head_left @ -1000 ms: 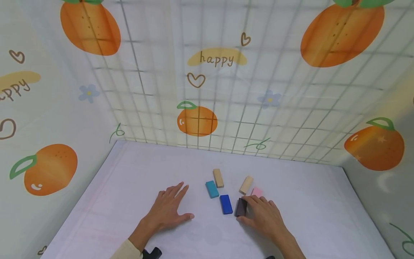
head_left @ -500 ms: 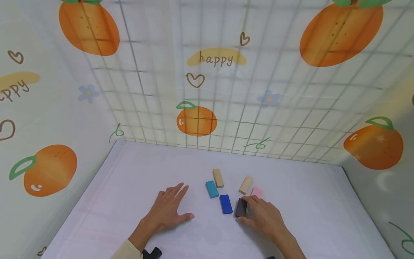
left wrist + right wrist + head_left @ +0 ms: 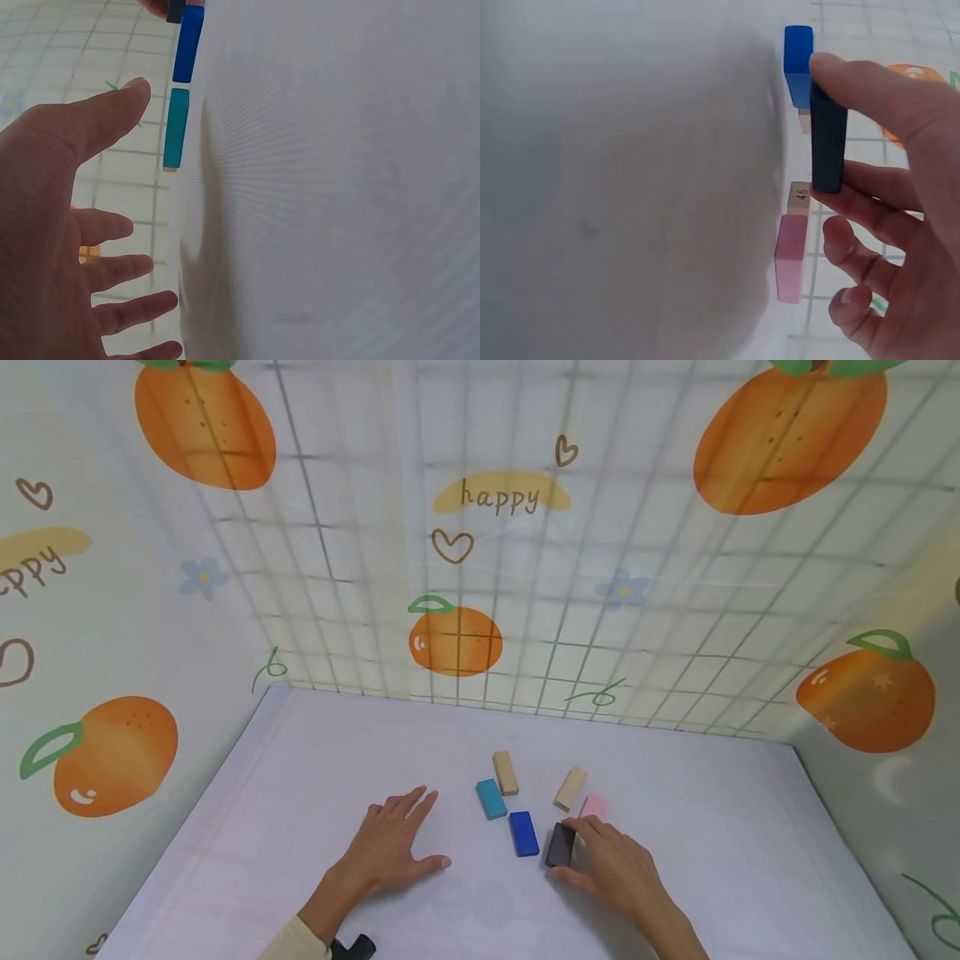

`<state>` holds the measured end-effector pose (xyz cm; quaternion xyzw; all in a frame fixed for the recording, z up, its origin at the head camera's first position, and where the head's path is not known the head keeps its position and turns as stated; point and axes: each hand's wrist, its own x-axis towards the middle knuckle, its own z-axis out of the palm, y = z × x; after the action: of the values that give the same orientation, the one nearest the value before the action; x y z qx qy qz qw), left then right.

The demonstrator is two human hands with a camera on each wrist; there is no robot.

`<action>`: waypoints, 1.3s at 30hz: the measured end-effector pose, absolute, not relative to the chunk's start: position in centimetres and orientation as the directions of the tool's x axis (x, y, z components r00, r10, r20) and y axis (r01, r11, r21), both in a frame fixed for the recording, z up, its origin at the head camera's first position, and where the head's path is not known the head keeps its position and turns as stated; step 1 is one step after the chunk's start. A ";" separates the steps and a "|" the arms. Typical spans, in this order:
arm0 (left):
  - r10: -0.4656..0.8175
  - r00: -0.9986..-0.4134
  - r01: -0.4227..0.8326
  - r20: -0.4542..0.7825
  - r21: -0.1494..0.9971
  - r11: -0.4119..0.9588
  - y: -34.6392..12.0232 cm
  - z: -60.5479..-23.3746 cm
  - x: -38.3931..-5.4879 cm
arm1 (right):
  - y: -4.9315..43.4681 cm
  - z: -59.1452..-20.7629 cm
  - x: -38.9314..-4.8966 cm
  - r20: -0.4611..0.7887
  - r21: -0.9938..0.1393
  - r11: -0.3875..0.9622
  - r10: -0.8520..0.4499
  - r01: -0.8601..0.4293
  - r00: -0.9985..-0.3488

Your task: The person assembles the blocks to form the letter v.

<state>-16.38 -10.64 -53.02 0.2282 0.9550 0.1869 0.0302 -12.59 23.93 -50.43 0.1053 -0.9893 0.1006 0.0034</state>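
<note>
The right hand (image 3: 618, 868) has thumb and fingers clamped on the black block (image 3: 559, 846), holding it just above the desk (image 3: 330, 735), to the right of the blue block (image 3: 524, 834), with the pink block (image 3: 595, 806) and right wooden block (image 3: 571, 789) beyond it. The left hand (image 3: 386, 847), fingers spread apart and holding nothing, is well apart from the teal block (image 3: 491, 799), which lies just beside the left wooden block (image 3: 506, 773).
</note>
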 end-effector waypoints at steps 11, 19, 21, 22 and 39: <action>0.445 -0.896 0.419 0.013 0.363 0.833 -10.6 -53.0 -16.5 | 23.8 -49.9 -12.1 0.030 -0.206 0.956 -0.206 -0.208 -0.978; 0.447 -0.894 0.420 0.009 0.362 0.832 -10.7 -53.2 -16.6 | 23.4 -49.8 -11.9 0.005 -0.217 0.956 -0.199 -0.196 -0.980; 0.447 -0.894 0.420 0.010 0.360 0.833 -10.7 -53.2 -16.6 | 23.3 -49.7 -11.8 0.012 -0.213 0.956 -0.204 -0.202 -0.979; 0.447 -0.895 0.420 0.010 0.359 0.833 -10.7 -53.2 -16.6 | 23.3 -49.6 -11.7 0.014 -0.212 0.956 -0.207 -0.205 -0.978; 0.451 -0.893 0.426 0.020 0.367 0.827 -10.6 -53.0 -16.5 | 22.9 -49.6 -11.3 0.022 -0.229 0.949 -0.216 -0.215 -0.976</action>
<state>-16.55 -10.62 -53.04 0.2293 0.9553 0.1838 0.0338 -11.26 22.87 -49.59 0.1090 -0.9873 0.1159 -0.0017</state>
